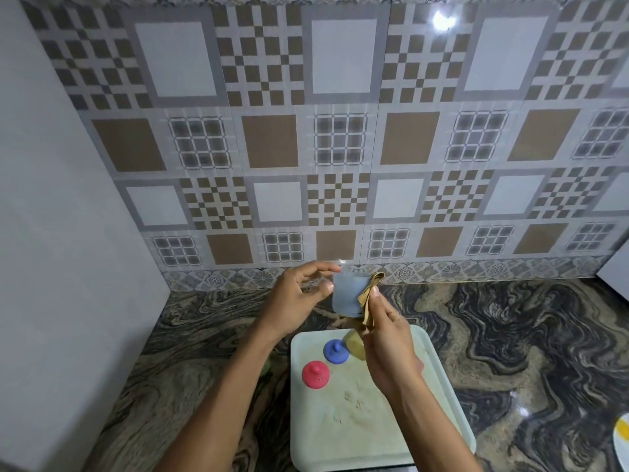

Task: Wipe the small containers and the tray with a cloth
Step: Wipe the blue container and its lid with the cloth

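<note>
A small translucent bluish container (345,294) is held up above the counter between both hands. My left hand (296,298) grips its left side with fingertips. My right hand (388,349) presses a tan cloth (369,301) against the container's right side. Below lies a pale green tray (452,400) with a dusty surface. On the tray sit a blue knobbed lid (335,350) and a red knobbed lid (315,374). A yellowish object (354,345) on the tray is partly hidden behind my right hand.
The tray rests on a dark marbled counter (527,335) that meets a patterned tiled wall (340,148). A plain grey wall (51,233) closes the left side. The edge of a white and yellow plate (623,437) shows at the far right.
</note>
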